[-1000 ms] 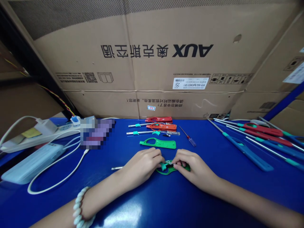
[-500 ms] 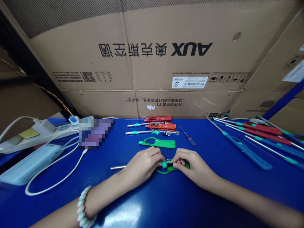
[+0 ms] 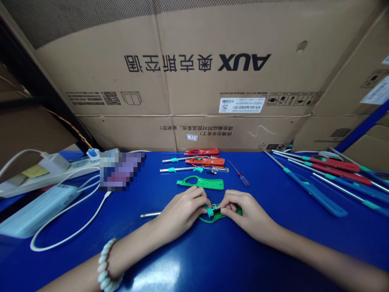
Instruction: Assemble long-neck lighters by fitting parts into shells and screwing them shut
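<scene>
A green lighter shell half (image 3: 209,219) with an oval opening lies on the blue table, partly under my fingers. My left hand (image 3: 189,204) is closed, its fingertips pinching a teal trigger (image 3: 210,211) over the shell. A metal lighter tube (image 3: 150,215) sticks out to the left from behind that wrist. My right hand (image 3: 243,207) pinches a small black part (image 3: 216,211) with thin white wires, just right of the trigger. Its fingers hide much of the shell's right end. Beyond both hands lies another green shell half (image 3: 200,183).
Farther back are red and orange shell halves (image 3: 204,162), tubes with teal triggers (image 3: 175,170) and a screwdriver (image 3: 243,179). Several long lighters (image 3: 313,190) lie at right. A power strip (image 3: 27,182), pale blue power bank (image 3: 39,211) and white cable are at left. Cardboard (image 3: 194,81) stands behind.
The view has shifted very slightly. Both hands keep almost the same place and grip on the small lighter parts.
</scene>
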{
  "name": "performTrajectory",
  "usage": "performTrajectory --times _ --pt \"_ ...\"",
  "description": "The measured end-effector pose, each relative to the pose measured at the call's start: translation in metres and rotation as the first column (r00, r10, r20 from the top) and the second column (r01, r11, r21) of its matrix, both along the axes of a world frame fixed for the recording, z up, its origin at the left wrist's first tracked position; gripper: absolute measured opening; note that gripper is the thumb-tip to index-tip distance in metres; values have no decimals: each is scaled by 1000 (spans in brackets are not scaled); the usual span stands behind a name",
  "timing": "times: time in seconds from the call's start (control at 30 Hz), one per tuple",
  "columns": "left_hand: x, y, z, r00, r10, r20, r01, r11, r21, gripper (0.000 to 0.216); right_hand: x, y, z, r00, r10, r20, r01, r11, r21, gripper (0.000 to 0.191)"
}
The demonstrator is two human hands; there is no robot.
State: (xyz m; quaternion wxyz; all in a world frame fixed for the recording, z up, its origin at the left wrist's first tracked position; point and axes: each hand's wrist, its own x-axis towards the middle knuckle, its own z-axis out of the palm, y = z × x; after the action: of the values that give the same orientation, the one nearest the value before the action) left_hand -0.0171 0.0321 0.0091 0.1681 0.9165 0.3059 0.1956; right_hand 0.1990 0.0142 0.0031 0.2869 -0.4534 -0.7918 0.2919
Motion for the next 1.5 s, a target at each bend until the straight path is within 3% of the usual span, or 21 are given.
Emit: performTrajectory --times 0.73,1.5 --pt "1 3 -16 984 -12 177 16 1000 -22 16 2 4 -2 995 -22 -98 7 989 -145 12" --pt "-2 2 -10 976 -42 216 37 999 30 25 1 3 -2 995 -43 -94 30 991 -133 11"
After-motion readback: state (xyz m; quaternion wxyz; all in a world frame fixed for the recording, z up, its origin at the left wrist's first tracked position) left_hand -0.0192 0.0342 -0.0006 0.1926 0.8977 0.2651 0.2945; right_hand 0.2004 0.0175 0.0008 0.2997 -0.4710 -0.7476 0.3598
